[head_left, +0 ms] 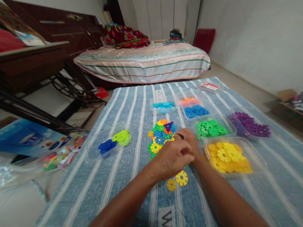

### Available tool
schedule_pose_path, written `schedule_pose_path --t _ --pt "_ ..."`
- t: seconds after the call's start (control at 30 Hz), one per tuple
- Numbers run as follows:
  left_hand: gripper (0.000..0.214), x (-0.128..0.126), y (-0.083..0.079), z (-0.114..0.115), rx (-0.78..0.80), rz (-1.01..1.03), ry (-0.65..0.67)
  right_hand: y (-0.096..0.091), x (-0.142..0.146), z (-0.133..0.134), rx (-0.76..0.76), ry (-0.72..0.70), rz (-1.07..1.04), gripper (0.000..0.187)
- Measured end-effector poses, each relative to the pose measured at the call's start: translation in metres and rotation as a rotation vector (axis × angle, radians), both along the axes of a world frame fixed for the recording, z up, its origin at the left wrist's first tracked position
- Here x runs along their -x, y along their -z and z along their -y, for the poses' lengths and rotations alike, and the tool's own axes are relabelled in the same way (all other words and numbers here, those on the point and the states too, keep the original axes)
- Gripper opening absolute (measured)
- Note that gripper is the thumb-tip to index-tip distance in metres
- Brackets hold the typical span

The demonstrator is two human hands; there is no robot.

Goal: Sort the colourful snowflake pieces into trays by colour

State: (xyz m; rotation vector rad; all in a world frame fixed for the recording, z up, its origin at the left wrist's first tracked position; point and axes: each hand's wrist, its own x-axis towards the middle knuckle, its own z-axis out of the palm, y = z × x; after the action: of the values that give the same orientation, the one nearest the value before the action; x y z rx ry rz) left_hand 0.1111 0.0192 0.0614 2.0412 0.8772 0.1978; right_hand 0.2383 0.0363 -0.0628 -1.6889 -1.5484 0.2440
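Note:
A mixed pile of flower-shaped plastic discs (158,138) in yellow, green, blue, orange and purple lies in the middle of the cloth. My left hand (172,157) is over its near right side, fingers curled inward; whatever they hold is hidden. Just beyond it, my right hand (188,138) bends closed at the pile's right edge, partly covered by the left. Something small and dark shows at its fingers, too unclear to name. Two loose yellow discs, a larger one (181,178) and a smaller one (171,185), lie nearer me, below my left hand.
Clear tubs hold yellow (230,156), green (211,128), purple (254,124), blue and orange (196,111), and light-blue discs (163,106). Left is a tub with dark-blue and lime discs (107,147). A lidded box (209,86) sits at the far right corner. Beyond stands a bed (142,64).

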Motion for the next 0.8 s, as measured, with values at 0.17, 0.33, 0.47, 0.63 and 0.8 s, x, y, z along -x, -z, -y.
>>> schedule_pose_path --t 0.17,0.33,0.47,0.63,0.8 --pt "0.011 0.046 0.019 0.018 -0.124 -0.41 0.188 -0.003 0.0 -0.003 -0.011 0.021 0.023 0.018" --pt "0.024 0.058 0.032 0.04 -0.18 -0.571 0.213 -0.003 0.0 -0.002 -0.002 0.02 0.02 0.017" --pt "0.016 0.059 0.037 0.044 -0.186 -0.51 0.191 -0.002 0.0 -0.001 -0.005 0.018 0.002 0.018" --pt "0.009 0.064 0.033 0.034 -0.059 -0.425 0.147 -0.001 0.0 -0.002 0.0 0.021 0.018 0.017" --pt "0.013 0.039 0.023 0.03 0.062 -0.212 0.046 -0.001 -0.001 -0.002 0.008 0.013 0.022 0.017"
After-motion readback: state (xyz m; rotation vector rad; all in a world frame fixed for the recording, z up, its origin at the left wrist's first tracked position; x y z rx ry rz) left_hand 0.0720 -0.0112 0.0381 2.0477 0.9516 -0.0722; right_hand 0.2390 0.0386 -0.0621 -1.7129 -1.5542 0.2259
